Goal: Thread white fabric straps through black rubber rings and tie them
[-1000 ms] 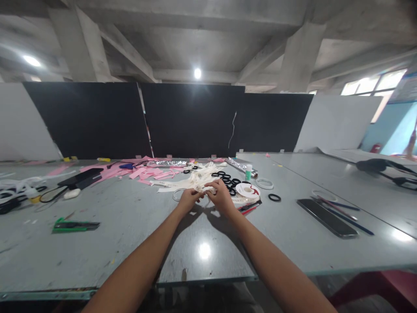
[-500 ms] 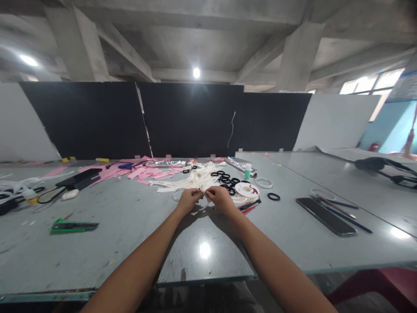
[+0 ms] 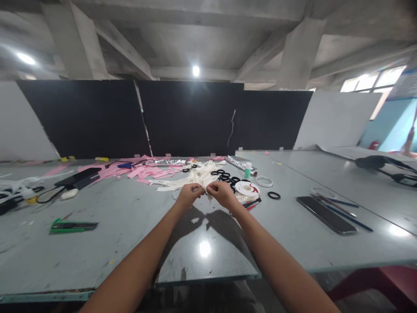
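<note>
My left hand (image 3: 190,194) and my right hand (image 3: 220,194) meet just above the table, fingertips pinched together. Between them is a small piece of white ribbon (image 3: 209,197), its end hanging below the fingers; its exact shape is too small to make out. Right behind the hands lies a tangled pile of cream-white ribbon strips (image 3: 202,174). Several black rings (image 3: 224,175) are heaped beside it. To the right of my right hand sits a white ribbon spool (image 3: 243,186), with a red-and-black cutter (image 3: 252,204) in front. A pale ring (image 3: 175,194) shows partly behind my left hand.
At left lie a green utility knife (image 3: 70,226), a black case (image 3: 81,177) and pink strips (image 3: 140,173). A glue stick (image 3: 248,170), a foil roll (image 3: 239,164), a white ring (image 3: 264,181) and a black ring (image 3: 274,195) stand right, with a phone (image 3: 325,215) beyond.
Both hands have risen slightly off the table, and their shadows have spread out below. The white ribbon end now hangs beneath the fingertips. Surrounding things have stayed put.
</note>
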`<act>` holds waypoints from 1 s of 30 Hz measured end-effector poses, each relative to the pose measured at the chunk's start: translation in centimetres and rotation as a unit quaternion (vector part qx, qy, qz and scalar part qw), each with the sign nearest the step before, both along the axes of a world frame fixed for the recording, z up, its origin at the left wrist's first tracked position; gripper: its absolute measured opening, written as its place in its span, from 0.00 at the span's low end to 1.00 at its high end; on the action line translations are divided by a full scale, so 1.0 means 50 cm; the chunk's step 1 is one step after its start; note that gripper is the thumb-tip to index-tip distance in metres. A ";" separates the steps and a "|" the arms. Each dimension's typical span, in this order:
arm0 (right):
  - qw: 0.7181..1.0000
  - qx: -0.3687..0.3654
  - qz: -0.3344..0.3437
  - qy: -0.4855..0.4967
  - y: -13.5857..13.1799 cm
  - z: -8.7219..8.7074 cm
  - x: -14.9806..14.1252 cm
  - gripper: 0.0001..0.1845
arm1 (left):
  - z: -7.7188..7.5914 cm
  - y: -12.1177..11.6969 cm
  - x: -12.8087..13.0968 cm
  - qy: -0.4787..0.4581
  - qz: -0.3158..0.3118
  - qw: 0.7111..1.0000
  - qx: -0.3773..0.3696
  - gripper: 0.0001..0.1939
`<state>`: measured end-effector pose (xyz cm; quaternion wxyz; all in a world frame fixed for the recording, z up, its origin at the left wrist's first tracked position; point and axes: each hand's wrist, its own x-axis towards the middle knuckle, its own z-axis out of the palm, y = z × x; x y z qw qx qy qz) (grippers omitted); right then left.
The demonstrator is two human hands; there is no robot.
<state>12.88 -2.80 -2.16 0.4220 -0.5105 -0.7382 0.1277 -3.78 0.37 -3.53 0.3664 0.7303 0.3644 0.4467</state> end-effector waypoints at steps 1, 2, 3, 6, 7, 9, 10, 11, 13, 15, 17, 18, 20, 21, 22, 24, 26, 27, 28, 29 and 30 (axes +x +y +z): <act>1.000 0.003 0.005 0.021 -0.017 0.019 -0.001 0.12 | 0.023 -0.016 0.001 -0.010 -0.012 1.000 0.002 0.12; 0.999 0.004 0.012 0.051 -0.039 0.038 -0.002 0.12 | 0.047 -0.035 0.001 -0.030 -0.022 0.999 0.000 0.13; 0.996 0.001 0.025 0.088 -0.065 0.056 -0.004 0.12 | 0.069 -0.059 0.001 -0.047 -0.030 0.998 -0.004 0.13; 0.977 0.015 0.049 0.205 -0.154 0.088 -0.013 0.12 | 0.113 -0.147 -0.002 -0.086 -0.060 0.994 -0.005 0.12; 0.971 0.006 0.052 0.234 -0.183 0.089 -0.017 0.12 | 0.118 -0.178 -0.003 -0.093 -0.071 0.993 -0.010 0.11; 0.957 -0.019 0.048 0.285 -0.232 0.081 -0.025 0.12 | 0.115 -0.234 -0.007 -0.094 -0.075 0.992 -0.032 0.10; 0.950 -0.042 0.057 0.304 -0.251 0.073 -0.029 0.12 | 0.108 -0.258 -0.010 -0.091 -0.069 0.993 -0.040 0.11; 0.943 -0.062 0.067 0.321 -0.266 0.064 -0.034 0.11 | 0.100 -0.279 -0.012 -0.084 -0.055 0.994 -0.046 0.11; 0.928 -0.090 0.090 0.349 -0.287 0.046 -0.042 0.11 | 0.084 -0.310 -0.019 -0.065 -0.018 0.996 -0.055 0.10; 0.915 -0.110 0.112 0.372 -0.299 0.032 -0.049 0.11 | 0.071 -0.328 -0.025 -0.049 -0.003 0.997 -0.060 0.10; 0.904 -0.123 0.125 0.390 -0.307 0.025 -0.055 0.12 | 0.064 -0.338 -0.031 -0.040 -0.007 0.997 -0.062 0.10; 0.900 -0.130 0.127 0.396 -0.310 0.023 -0.057 0.12 | 0.061 -0.341 -0.033 -0.037 -0.009 0.997 -0.065 0.11; 0.897 -0.141 0.122 0.402 -0.318 0.021 -0.060 0.11 | 0.059 -0.347 -0.038 -0.034 -0.001 0.996 -0.079 0.12; 0.896 -0.146 0.117 0.403 -0.322 0.020 -0.061 0.11 | 0.057 -0.351 -0.039 -0.032 0.005 0.996 -0.088 0.13; 0.897 -0.151 0.113 0.401 -0.326 0.019 -0.062 0.10 | 0.056 -0.355 -0.041 -0.029 0.009 0.995 -0.096 0.13; 0.898 -0.154 0.112 0.397 -0.335 0.019 -0.064 0.09 | 0.055 -0.363 -0.045 -0.025 0.014 0.994 -0.101 0.14; 0.900 -0.147 0.116 0.394 -0.342 0.019 -0.066 0.07 | 0.053 -0.370 -0.047 -0.024 0.014 0.994 -0.103 0.14; 0.902 -0.142 0.118 0.391 -0.345 0.020 -0.066 0.06 | 0.053 -0.373 -0.048 -0.027 0.017 0.994 -0.104 0.14; 0.905 -0.134 0.117 0.387 -0.348 0.021 -0.067 0.05 | 0.053 -0.376 -0.048 -0.031 0.018 0.994 -0.104 0.14; 0.909 -0.126 0.115 0.381 -0.350 0.023 -0.067 0.05 | 0.054 -0.378 -0.048 -0.036 0.017 0.994 -0.104 0.15; 0.913 -0.119 0.111 0.373 -0.352 0.025 -0.067 0.05 | 0.055 -0.381 -0.048 -0.039 0.016 0.994 -0.101 0.15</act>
